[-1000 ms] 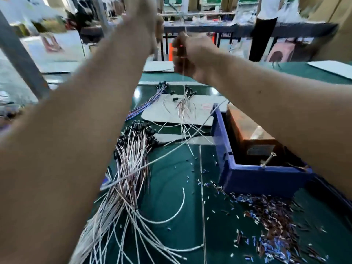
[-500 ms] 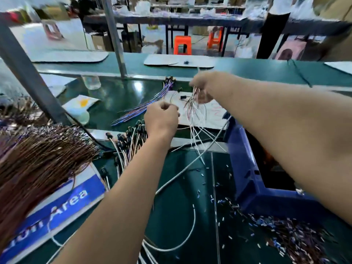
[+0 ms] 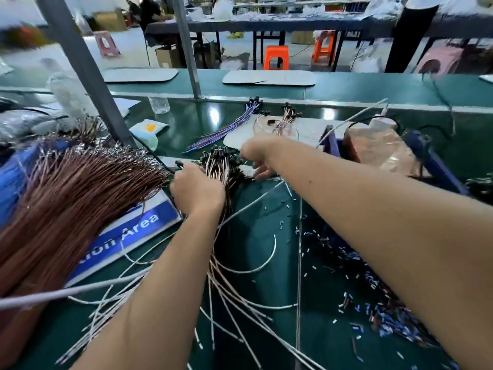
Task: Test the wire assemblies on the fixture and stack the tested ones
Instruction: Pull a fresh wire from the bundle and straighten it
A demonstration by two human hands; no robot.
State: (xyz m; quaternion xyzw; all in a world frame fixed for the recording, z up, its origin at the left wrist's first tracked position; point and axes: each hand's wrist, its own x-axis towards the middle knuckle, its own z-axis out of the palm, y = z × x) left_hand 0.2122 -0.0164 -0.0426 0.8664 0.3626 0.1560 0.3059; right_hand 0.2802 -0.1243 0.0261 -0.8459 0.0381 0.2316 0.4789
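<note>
Head view has both your hands low over the middle of the green worktop [image 3: 256,263], at the bundle of wire assemblies [image 3: 221,166] whose black connector ends fan toward the far edge while their long pale tails trail back to the near edge; laid that way, I'd judge, so every connector faces the same side and one can be picked off the top. Your left hand [image 3: 197,193] is fisted, knuckles up, its grip closed around the connector end of that bundle, wrist straight, forearm running in from the near edge; it seems to pin the bundle while the other hand sorts. Your right hand [image 3: 257,157] reaches further, to the far side of the connectors; its fingers [image 3: 262,172] curl downward, but blur hides whether they pinch a wire, so I cannot tell its grip. At the left edge the big brown wire stack [image 3: 69,198] lies across a blue sign [image 3: 138,231], all strands parallel; probably a sorted pile, though tested or untested is not shown. Toward the right edge sits the blue bin [image 3: 437,166] with a tan block [image 3: 378,148] inside, likely the fixture; cut wire scraps [image 3: 373,303] litter the near right corner.
</note>
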